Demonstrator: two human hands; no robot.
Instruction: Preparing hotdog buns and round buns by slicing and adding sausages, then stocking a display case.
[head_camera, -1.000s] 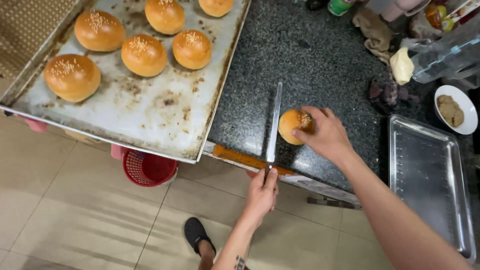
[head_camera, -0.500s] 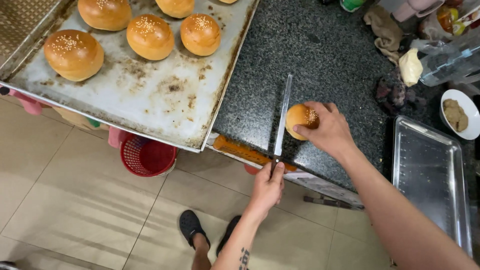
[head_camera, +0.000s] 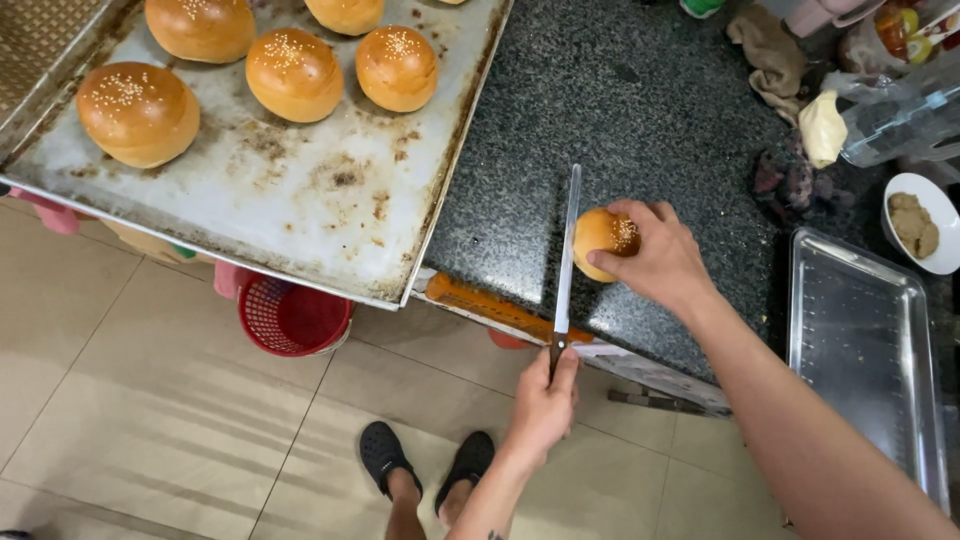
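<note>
Clear plastic bag (head_camera: 900, 115) at counter's top-right corner

Both forearms are bare, with no sleeves, watch or rings showing. The left hand (head_camera: 543, 405) and right hand (head_camera: 655, 252) wear no gloves. A small dark tattoo marks the left forearm (head_camera: 490, 520). Black clogs (head_camera: 425, 460) cover the feet; the ankles are bare.

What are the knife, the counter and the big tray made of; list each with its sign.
Knife: thin blade, grey sheen, likely steel; handle hidden in the left hand.
Counter: dark speckled, glossy, probably polished granite.
Big tray: dull grey metal, brown baked-on stains, perhaps aluminium.
</note>
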